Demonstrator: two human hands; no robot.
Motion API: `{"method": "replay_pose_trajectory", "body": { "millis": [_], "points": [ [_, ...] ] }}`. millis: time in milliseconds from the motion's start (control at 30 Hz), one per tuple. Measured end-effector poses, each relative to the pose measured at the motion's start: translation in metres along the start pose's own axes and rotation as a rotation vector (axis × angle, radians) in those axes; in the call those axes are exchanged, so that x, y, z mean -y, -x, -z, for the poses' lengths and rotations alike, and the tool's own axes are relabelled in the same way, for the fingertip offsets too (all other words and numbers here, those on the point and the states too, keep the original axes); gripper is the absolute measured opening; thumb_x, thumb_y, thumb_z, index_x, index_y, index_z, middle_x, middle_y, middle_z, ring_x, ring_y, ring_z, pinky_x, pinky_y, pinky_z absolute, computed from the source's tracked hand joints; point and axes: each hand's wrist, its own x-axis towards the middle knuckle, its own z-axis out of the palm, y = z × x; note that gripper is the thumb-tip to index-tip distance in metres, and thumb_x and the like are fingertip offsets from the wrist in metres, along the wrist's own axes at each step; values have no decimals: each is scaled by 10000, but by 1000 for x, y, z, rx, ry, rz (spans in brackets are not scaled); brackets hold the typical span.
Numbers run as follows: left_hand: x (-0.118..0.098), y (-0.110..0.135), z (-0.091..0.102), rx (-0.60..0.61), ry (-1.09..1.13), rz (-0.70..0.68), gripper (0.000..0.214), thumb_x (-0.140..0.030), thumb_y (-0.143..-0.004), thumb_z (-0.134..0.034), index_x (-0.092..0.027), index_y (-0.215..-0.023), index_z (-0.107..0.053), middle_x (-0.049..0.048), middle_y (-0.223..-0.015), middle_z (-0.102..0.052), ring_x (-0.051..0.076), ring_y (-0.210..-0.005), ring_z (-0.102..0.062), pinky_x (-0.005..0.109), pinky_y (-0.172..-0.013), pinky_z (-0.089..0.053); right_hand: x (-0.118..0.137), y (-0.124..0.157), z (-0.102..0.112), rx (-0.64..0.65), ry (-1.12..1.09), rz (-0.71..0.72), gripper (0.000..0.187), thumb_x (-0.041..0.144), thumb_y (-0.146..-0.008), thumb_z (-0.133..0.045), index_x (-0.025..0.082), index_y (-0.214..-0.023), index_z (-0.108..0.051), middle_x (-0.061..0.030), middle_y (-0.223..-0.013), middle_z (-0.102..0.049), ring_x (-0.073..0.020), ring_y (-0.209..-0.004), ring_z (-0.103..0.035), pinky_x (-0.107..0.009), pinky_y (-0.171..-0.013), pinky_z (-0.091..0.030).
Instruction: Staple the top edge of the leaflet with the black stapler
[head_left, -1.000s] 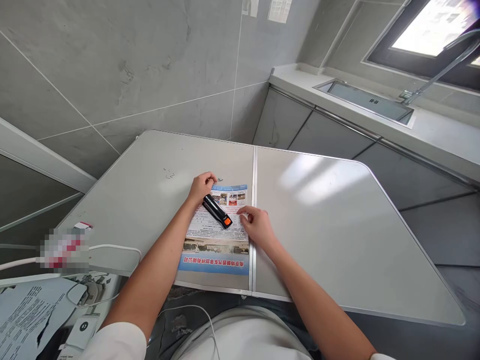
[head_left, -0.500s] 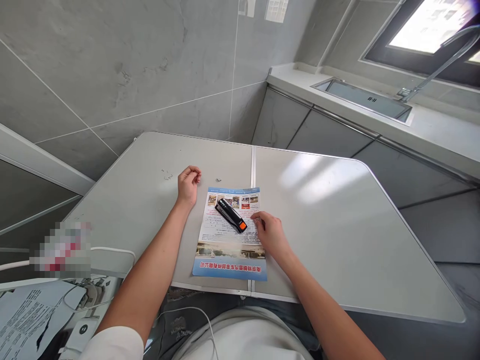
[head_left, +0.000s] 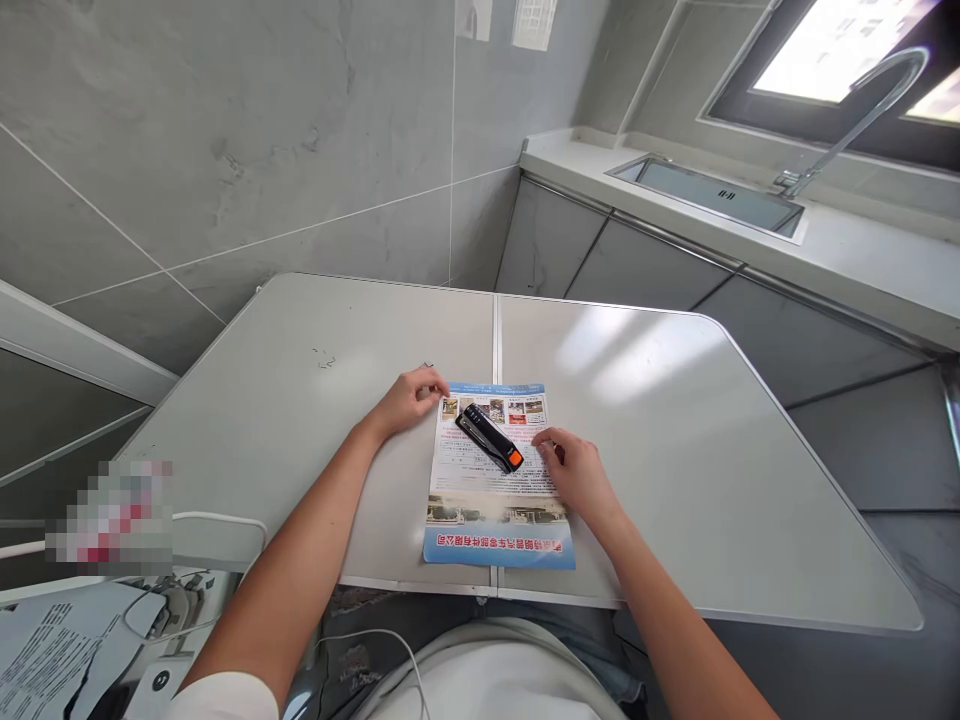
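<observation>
A printed flyer (head_left: 495, 500) with a blue bottom band lies on the grey folding table (head_left: 300, 400), across its centre seam. A black stapler (head_left: 489, 437) with an orange end rests diagonally on the flyer's upper half. My left hand (head_left: 409, 402) is at the flyer's top left corner, thumb and fingers pinched together on that corner. My right hand (head_left: 576, 470) rests on the flyer's right edge, fingers loosely bent, fingertips just right of the stapler's orange end and holding nothing.
Small loose staples (head_left: 324, 358) lie on the table's left half. A counter with a sink (head_left: 705, 195) and a curved faucet (head_left: 855, 110) runs along the back right. Papers (head_left: 52, 650) and white cables (head_left: 225, 520) sit at the lower left. Tiled wall behind.
The flyer with the stapler on it has slid right across the seam. My left hand pulled away to the left, then came back to the flyer's top left corner. My right hand followed the flyer.
</observation>
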Motion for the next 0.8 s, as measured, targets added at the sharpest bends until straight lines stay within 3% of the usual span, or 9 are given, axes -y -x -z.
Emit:
{"method": "replay_pose_trajectory", "body": {
  "millis": [100,200,300,400,467,567,800],
  "points": [
    [-6,2,-3,184,-200,-119,187,-281,-985,-584,-222,-1001,-761,64,-1062,-703,229,-1054,-620,387,-1004,-448,3,-1,4,-80,63,33,225,288,-938,-541,239,-925,-761,-61,-919,-665,-208,-721,-617,-359,-717,-485],
    [-6,2,-3,251,-292,-147,217,-365,-1030,-583,-232,-1074,-749,71,-1115,-694,244,-1121,-621,415,-1079,-391,17,-3,2,-217,69,134,194,346,-990,-589,244,-974,-753,-95,-1053,-638,-253,-917,-653,-395,-820,-528],
    [-3,2,-1,312,-298,-131,275,-463,-987,-678,-241,-1137,-739,83,-1205,-688,271,-1186,-612,416,-1086,-371,36,-7,-7,-86,26,281,264,428,-982,-690,250,-1177,-681,-100,-1166,-641,-275,-1063,-651,-415,-920,-551],
    [-1,2,-1,356,-341,-115,559,-589,-787,-869,-256,-1211,-720,94,-1278,-673,320,-1231,-590,434,-1084,-356,46,-12,-18,73,98,373,489,440,-906,-800,235,-1297,-590,-109,-1220,-638,-302,-1135,-624,-429,-926,-557],
    [-1,2,-2,361,-374,-111,649,-626,-733,-894,-265,-1240,-708,96,-1291,-666,331,-1231,-584,443,-1081,-353,46,-16,-23,134,141,393,367,337,-925,-764,229,-1236,-602,-96,-1152,-657,-292,-1079,-627,-415,-876,-554],
    [-2,2,-3,368,-390,-111,618,-620,-765,-870,-279,-1252,-701,87,-1296,-663,324,-1238,-580,444,-1083,-352,40,-24,-24,172,139,456,222,185,-959,-650,227,-1176,-626,-85,-1086,-687,-278,-1031,-623,-412,-879,-536],
    [-7,2,-3,351,-371,-133,378,-513,-852,-830,-256,-1110,-730,72,-1279,-664,287,-1215,-592,434,-1082,-340,23,-37,-20,171,-12,498,343,195,-955,-656,256,-1292,-651,-83,-1109,-730,-303,-1093,-622,-453,-925,-532]
  ]
}}
